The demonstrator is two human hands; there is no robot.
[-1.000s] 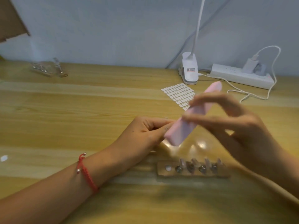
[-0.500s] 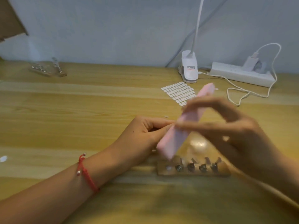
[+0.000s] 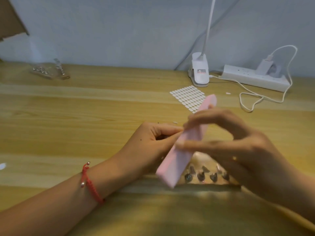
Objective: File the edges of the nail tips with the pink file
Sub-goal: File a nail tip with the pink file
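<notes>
A wooden desk [image 3: 68,116] runs under a grey wall, with a lamp [image 3: 200,74] and a power strip [image 3: 252,79] at upper right. Over the last second the file [image 3: 180,155] slides down and left: its lower end, earlier beside the left fingertips, now hangs over the row of tips [image 3: 209,176] at lower centre. That reads as one filing stroke under way. The right hand [image 3: 238,147] grips the file at mid-length, thumb below, fingers arched on top. The left hand [image 3: 150,145], at centre, pinches thumb to forefinger against the file's edge, likely on a tip hidden behind it
</notes>
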